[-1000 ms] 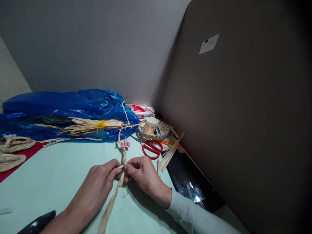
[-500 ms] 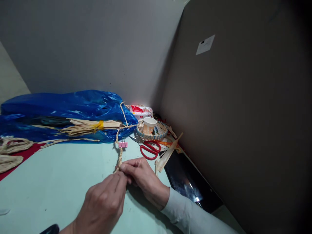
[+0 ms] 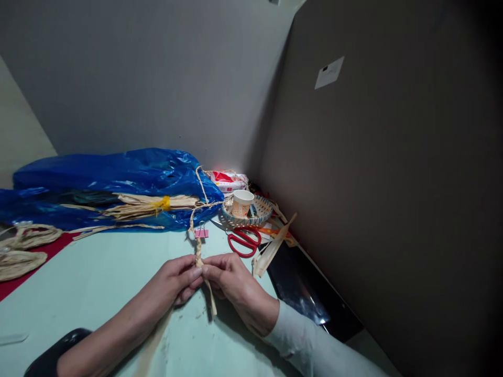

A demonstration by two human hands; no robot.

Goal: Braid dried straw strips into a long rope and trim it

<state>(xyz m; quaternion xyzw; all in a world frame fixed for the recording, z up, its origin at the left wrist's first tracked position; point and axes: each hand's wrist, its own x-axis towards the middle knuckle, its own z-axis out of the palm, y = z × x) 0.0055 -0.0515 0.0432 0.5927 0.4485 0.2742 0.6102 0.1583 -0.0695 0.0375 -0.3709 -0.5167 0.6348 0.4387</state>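
A thin straw braid point(image 3: 196, 242) runs down the pale green table point(image 3: 90, 277) from a pink binder clip point(image 3: 201, 233) to my hands. My left hand point(image 3: 177, 280) and my right hand point(image 3: 229, 276) meet at the braid's lower end, both with fingers pinched on it. A loose straw strip point(image 3: 211, 299) hangs out below my fingertips. A wider, blurred strip trails toward me under my left forearm.
A blue plastic bag point(image 3: 113, 180) with a tied straw bundle point(image 3: 149, 205) lies at the back. Red scissors point(image 3: 243, 242), a small woven basket point(image 3: 259, 212) holding a paper cup point(image 3: 241, 202), and coiled braids point(image 3: 19, 248) at the left surround the spot. A dark panel rises at the right.
My left hand, which had crossed over the braid half a second ago, has drawn back to the left side. A short strip now sticks out below the pinch.
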